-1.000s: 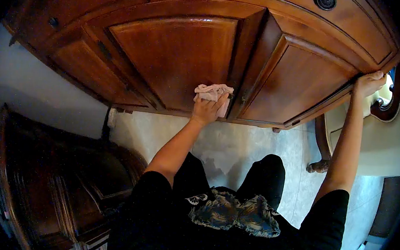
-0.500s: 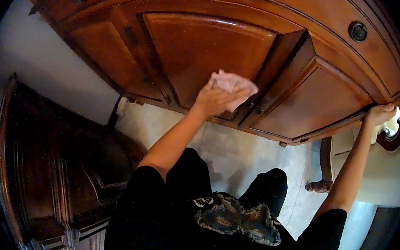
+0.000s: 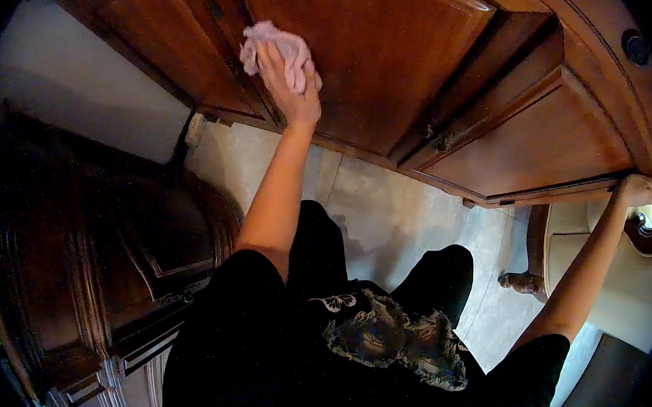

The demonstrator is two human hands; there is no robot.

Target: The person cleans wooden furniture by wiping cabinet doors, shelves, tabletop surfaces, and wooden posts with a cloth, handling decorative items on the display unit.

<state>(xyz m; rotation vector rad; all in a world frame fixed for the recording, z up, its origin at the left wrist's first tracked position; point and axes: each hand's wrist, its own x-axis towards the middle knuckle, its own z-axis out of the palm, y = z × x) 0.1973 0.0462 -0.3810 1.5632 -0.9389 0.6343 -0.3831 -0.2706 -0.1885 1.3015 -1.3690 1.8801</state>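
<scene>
My left hand (image 3: 288,86) presses a crumpled pink cloth (image 3: 288,47) against the wooden cabinet (image 3: 382,70). The cloth lies at the left side of the large middle panel, by the dark groove beside it. Its folds bunch around my fingers and partly hide them. At the far right, my right hand (image 3: 639,190) is closed around the cabinet's lower right edge. The fingertips there are hidden behind the wood. Small dark pulls (image 3: 440,140) sit low on the cabinet front, between the middle and right panels.
A dark carved wooden piece of furniture (image 3: 87,223) stands at the left. On the right is a cream upholstered chair (image 3: 604,271) with a carved wooden leg (image 3: 525,283). Pale floor tiles (image 3: 373,184) show beneath the cabinet. A round dark knob (image 3: 635,46) is at the upper right.
My left hand has moved left and up with the cloth, from the middle panel's lower right to its left side. My right hand keeps its hold on the edge. The view has tilted downward.
</scene>
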